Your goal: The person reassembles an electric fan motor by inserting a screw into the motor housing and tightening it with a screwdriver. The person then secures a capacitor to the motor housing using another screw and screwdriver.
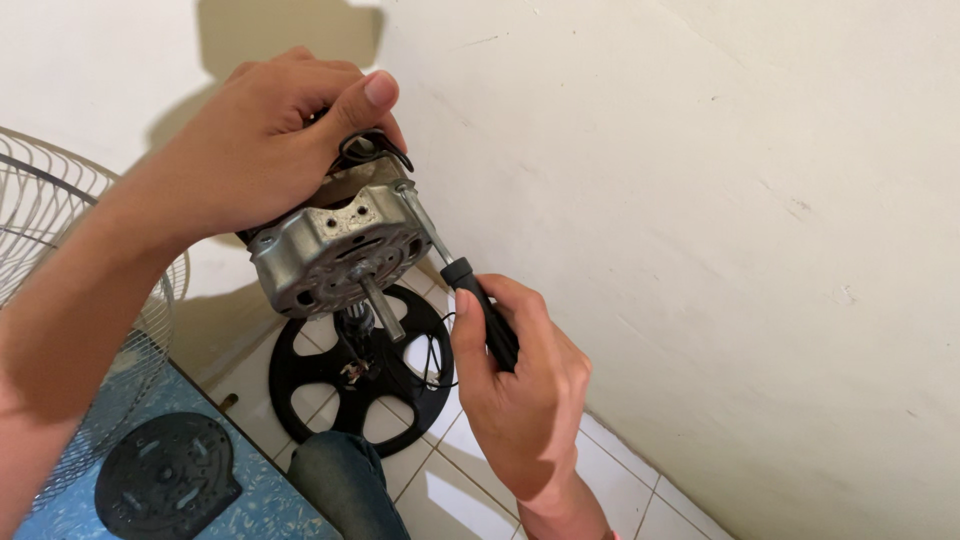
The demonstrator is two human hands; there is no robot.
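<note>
Your left hand (265, 150) sits far and high, forearm slanting up from the lower left, fingers curled over, thumb stretched to the right. Your right hand (515, 385) rises near right, wrist bent, fingers wrapped closed.

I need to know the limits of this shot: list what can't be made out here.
- Head view: back of the fan motor, covered by the left hand.
- Screwdriver handle end, wrapped by the right hand; its tip and the screw are too small to tell.
- Wire fan guard, cut off by the left edge and crossed by the forearm.
- Black round plate, cut by the bottom edge.
</note>
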